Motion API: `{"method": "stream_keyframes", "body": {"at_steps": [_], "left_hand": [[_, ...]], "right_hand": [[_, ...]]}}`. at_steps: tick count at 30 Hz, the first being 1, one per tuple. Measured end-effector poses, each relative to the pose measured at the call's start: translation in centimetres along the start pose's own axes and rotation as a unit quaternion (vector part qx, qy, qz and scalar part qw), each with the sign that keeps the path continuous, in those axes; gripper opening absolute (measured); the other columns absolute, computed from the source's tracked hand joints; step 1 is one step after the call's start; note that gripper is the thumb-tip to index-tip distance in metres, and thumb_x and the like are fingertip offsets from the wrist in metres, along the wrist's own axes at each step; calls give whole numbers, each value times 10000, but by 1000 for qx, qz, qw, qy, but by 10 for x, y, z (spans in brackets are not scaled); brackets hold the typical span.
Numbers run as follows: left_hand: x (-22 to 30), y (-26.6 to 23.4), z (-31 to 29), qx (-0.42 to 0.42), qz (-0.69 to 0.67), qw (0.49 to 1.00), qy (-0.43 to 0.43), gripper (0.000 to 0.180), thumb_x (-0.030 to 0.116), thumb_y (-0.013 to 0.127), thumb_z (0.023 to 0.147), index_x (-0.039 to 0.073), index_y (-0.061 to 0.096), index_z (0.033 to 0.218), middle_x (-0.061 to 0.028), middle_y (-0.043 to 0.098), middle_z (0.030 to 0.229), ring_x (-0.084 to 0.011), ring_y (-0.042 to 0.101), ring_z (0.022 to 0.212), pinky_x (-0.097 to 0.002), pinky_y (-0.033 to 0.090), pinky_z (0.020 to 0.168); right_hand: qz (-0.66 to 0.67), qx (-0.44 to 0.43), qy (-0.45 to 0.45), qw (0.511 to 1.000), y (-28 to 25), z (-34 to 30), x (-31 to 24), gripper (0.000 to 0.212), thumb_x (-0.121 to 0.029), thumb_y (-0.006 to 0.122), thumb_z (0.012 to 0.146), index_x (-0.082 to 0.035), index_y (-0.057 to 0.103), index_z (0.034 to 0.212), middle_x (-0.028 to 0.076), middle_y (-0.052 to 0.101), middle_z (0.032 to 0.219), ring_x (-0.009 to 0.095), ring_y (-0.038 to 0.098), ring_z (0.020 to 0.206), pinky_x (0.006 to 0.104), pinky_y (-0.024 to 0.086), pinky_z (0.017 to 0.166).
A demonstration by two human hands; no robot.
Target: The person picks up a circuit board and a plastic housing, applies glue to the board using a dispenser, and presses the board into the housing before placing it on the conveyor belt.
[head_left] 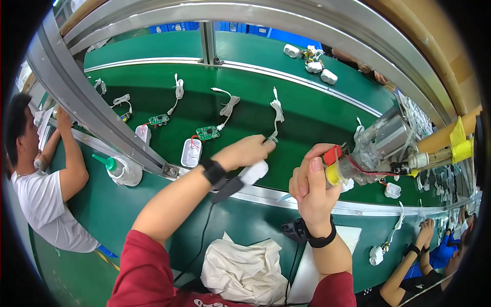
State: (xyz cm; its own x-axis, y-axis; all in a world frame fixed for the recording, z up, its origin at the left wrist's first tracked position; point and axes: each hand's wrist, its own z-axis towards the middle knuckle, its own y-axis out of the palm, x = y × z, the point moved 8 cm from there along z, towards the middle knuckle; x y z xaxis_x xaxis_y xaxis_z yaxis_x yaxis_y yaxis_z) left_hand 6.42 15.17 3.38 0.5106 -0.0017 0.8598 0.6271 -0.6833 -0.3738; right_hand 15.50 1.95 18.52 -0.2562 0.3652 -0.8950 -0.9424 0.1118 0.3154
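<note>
Green belt [312,120] ahead of us. Tool [384,134]: our right hand [313,184] is wrapped round its handle. Our left hand [248,153] is at the cord's [276,110] lower end on the belt; can't tell if it's pinching. White shell [254,173] just below. Looks like we're positioning; next likely needs steady aim. No labels legible.

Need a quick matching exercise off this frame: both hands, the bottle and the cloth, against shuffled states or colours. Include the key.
Column one
1. left hand
2. right hand
3. bottle
4. cloth

Column two
A. crumpled, off-white
B. at the end of a white cable
C. white, with green on top
D. gripping a tool with a yellow band

Pairs: 1-B; 2-D; 3-C; 4-A
</note>
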Motion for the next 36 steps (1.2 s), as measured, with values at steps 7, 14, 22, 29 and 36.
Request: {"method": "stream_keyframes", "body": {"at_steps": [7, 14, 22, 29, 36], "left_hand": [[-22, 40, -68, -69, -583, 806, -69, 320, 294, 401, 1003, 15, 495, 1129, -169, 611, 1102, -274, 645, 930, -396, 541, 805], [-24, 87, -72, -130, -577, 806, -25, 311, 244, 430, 999, 24, 470, 1215, -150, 587, 1161, -237, 604, 1043, -372, 496, 905], [-37, 101, -56, -176, -420, 888, 63, 363, 134, 473, 982, 37, 409, 1326, -46, 586, 1152, -92, 568, 993, -265, 465, 843], [-34, 92, -65, -151, -434, 882, 105, 357, 90, 513, 962, 37, 434, 1306, -17, 587, 1129, -61, 556, 985, -216, 452, 771], [-31, 90, -66, -148, -429, 880, 143, 354, 69, 535, 949, 34, 444, 1290, -7, 588, 1105, -54, 554, 978, -213, 456, 764]], "right_hand": [[-20, 16, -15, 1000, -15, 11, 9, 198, -229, 482, 970, -41, 428, 1001, -15, 330, 505, 57, 250, 366, 228, 215, 339], [-41, 25, -33, 998, -26, 26, 33, 244, -270, 501, 961, -42, 428, 1008, -20, 327, 504, 57, 246, 360, 230, 208, 338], [-31, 51, -35, 998, -39, 29, 57, 247, -289, 502, 962, -60, 431, 1020, -19, 318, 496, 61, 244, 355, 232, 197, 337], [-13, 21, -28, 999, -27, 28, 56, 242, -292, 505, 960, -70, 422, 1007, -10, 315, 487, 61, 238, 352, 233, 199, 337], [-10, 8, -18, 1000, -21, 23, 61, 231, -280, 507, 958, -84, 384, 953, -8, 319, 487, 59, 241, 355, 231, 204, 341]]}}
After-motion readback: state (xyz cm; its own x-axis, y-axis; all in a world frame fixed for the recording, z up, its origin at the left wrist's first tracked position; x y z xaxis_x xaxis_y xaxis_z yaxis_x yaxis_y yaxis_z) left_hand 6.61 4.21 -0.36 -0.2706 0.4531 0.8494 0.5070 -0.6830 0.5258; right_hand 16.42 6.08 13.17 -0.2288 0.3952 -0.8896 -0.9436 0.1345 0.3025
